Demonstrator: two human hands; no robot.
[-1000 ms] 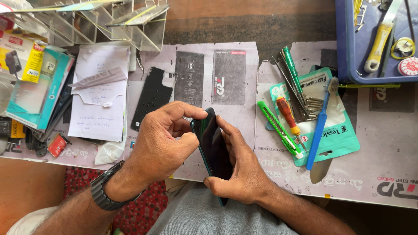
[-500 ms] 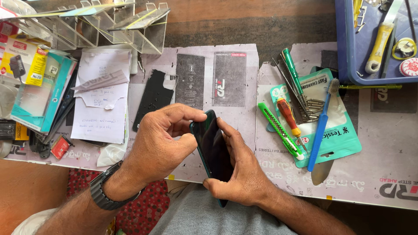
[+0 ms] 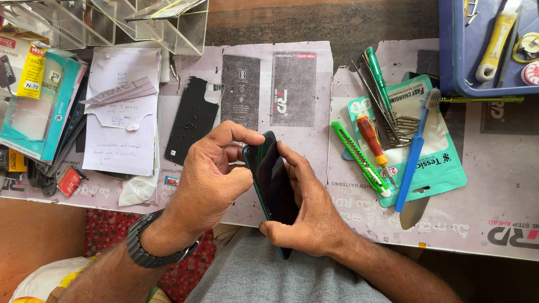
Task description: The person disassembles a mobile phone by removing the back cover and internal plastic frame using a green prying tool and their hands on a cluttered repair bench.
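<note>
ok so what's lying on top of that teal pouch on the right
On the teal pouch lie a blue toothbrush, an orange-handled screwdriver, loose metal bits and the tips of tweezers. A green utility knife overlaps its left edge. Whatever is inside is hidden.

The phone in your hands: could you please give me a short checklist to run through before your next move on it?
1. Both hands on the phone: ok; left hand grips its upper edge, right hand cups its lower end.
2. Phone supported over the table edge: ok, held only by the hands.
3. Screen intact: cannot tell; the glass shows dark.
4. Tools within reach: ok; green utility knife, orange screwdriver and blue toothbrush lie to the right.
5. Black back cover set aside: ok, flat on the table.
</note>
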